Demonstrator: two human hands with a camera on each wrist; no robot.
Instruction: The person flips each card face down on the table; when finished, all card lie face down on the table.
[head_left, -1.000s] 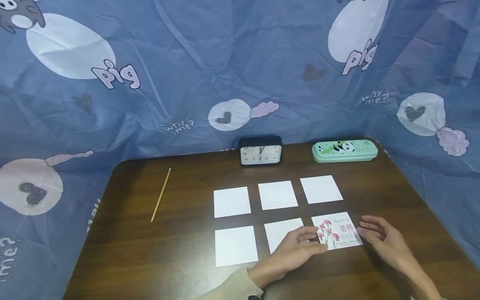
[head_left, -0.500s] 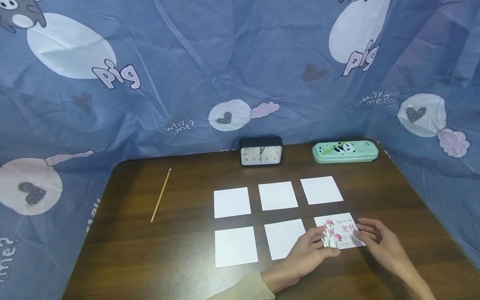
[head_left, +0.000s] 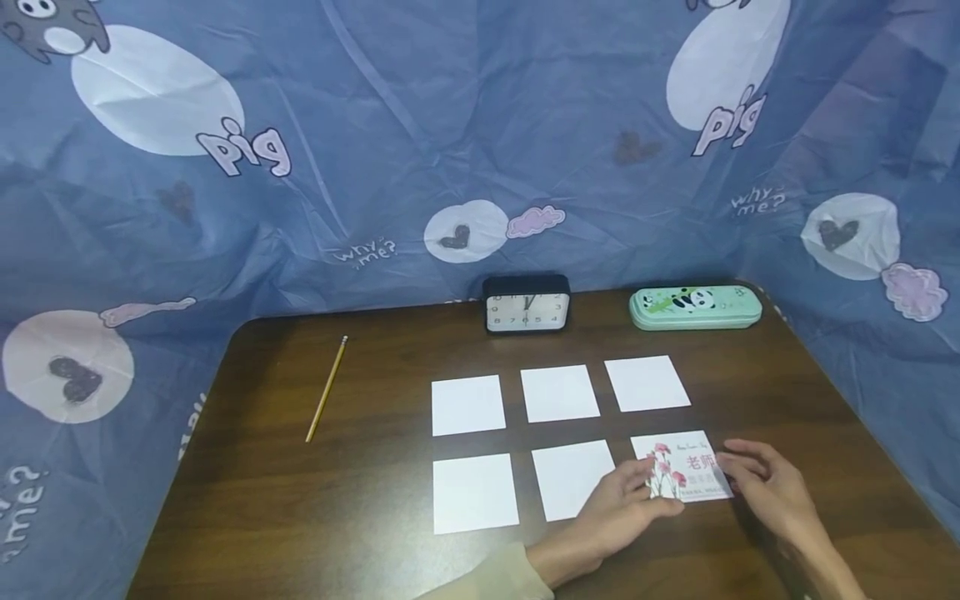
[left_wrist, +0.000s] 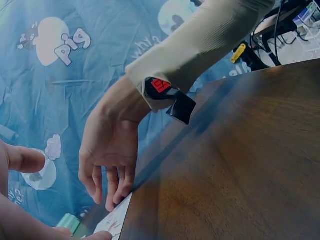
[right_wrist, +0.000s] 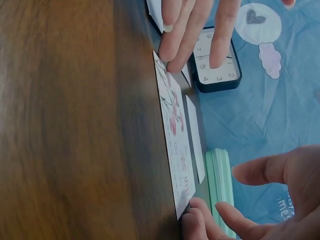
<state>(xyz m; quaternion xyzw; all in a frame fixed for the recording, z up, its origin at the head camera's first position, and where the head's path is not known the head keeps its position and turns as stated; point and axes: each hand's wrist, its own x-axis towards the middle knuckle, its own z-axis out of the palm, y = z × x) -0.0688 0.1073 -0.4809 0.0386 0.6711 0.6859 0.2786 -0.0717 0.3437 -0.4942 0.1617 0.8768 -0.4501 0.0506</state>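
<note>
A printed card point(head_left: 693, 467) with pink flowers and reddish Chinese characters lies flat at the right end of the front row of cards. My left hand point(head_left: 611, 512) is at its left edge, its fingertips overlapping the flowers, the thumb stretched along the lower side. At the opposite edge, the fingertips of my right hand point(head_left: 776, 492) meet the card's border. In the right wrist view the card point(right_wrist: 172, 135) shows edge-on between both hands, low against the table. Neither hand's fingers wrap round it. A blank white card point(head_left: 570, 479) is partly covered by my left hand.
Another blank card point(head_left: 476, 493) lies farther left, with a back row of three blank cards point(head_left: 561, 393) behind. A black clock point(head_left: 527, 305) and a green panda pencil case point(head_left: 696, 307) stand along the table's rear edge. A yellow pencil point(head_left: 327, 389) lies at left.
The printed card has shifted slightly right, away from the blank card beside it. My left hand has moved right with it, its thumb farther along the lower edge; the right hand stays at the right edge.
</note>
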